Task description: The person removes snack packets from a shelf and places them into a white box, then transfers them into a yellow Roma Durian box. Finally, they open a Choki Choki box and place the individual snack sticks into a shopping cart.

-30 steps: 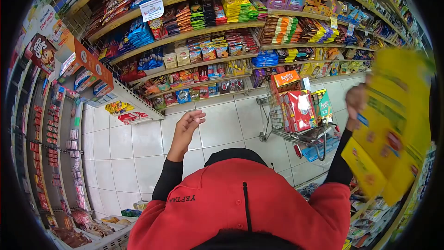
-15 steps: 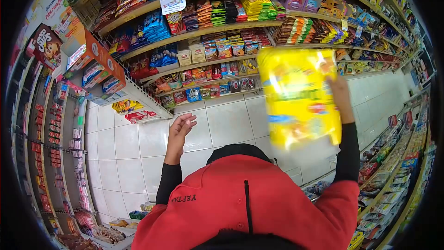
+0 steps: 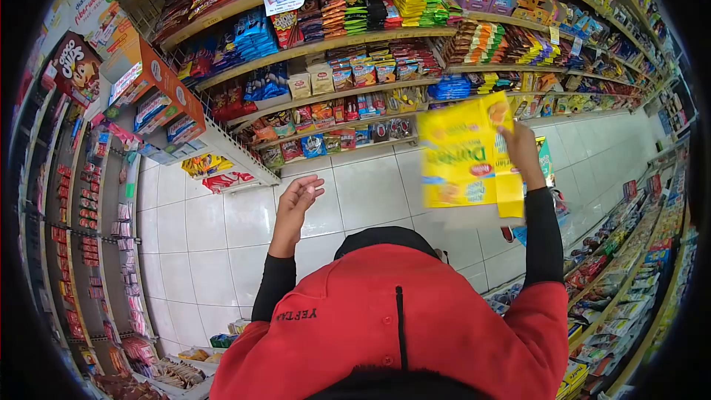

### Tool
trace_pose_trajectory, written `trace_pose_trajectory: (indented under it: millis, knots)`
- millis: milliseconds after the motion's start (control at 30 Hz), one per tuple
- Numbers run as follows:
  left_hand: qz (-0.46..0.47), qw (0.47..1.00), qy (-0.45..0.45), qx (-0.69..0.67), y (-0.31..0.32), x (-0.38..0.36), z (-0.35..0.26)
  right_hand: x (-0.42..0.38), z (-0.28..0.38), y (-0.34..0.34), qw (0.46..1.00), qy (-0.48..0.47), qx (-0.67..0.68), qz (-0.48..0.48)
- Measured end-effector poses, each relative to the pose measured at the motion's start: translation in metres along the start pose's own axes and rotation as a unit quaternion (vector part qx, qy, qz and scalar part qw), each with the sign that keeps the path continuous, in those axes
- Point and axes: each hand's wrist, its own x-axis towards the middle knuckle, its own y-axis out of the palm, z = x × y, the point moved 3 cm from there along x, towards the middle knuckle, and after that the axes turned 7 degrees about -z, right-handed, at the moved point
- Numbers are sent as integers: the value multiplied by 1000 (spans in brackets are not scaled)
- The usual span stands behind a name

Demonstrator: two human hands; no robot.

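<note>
A flattened yellow printed carton (image 3: 459,152) hangs over the floor right of centre, slightly blurred by motion. My right hand (image 3: 523,154) grips its right edge, fingers folded over the cardboard. On the other side, my left hand (image 3: 298,204) is raised over the tiles with its fingers loosely curled and apart, holding nothing. Both arms wear black sleeves under a red shirt.
Snack shelves (image 3: 326,48) curve across the front. At the left stands an orange display box (image 3: 159,78) on a shelf end, with a brown cereal box (image 3: 76,67) beyond it. Low racks (image 3: 622,267) line the right side. White tiles (image 3: 370,185) cover the floor.
The yellow carton has moved a little left and turned, showing its print more clearly. My right hand has shifted left with it. My left hand has moved slightly right.
</note>
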Motion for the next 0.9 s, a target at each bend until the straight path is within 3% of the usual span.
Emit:
trace_pose_trajectory:
  millis: [33,100,167,400,433,500,533,667,733,900]
  knots:
    - [0,1000,0,1,-1,-1,1,-5,21,-5,989,-8,-140,51]
    - [1,1000,1,3,-1,-2,1,-9,38,-20,989,-27,-144,17]
    - [3,1000,0,7,-1,-3,2,-11,16,-52,948,-225,-12,-223]
    - [17,1000,-4,-4,16,-1,-3,-18,-41,-18,984,-91,60,-141]
    - [23,1000,2,-15,20,-1,-5,-17,-19,-10,971,-77,176,-143]
    - [30,999,6,-12,27,0,-9,-25,-5,-15,995,5,-95,-29]
    - [37,999,8,-9,29,0,-11,-24,-1,-28,995,7,-94,-30]
    - [48,999,11,-2,34,0,-9,-28,11,-82,957,-107,200,-183]
    - [66,998,16,11,36,1,-7,-36,10,-90,945,-105,222,-217]
    - [95,995,10,23,51,3,-12,-33,12,-48,967,-126,118,-187]
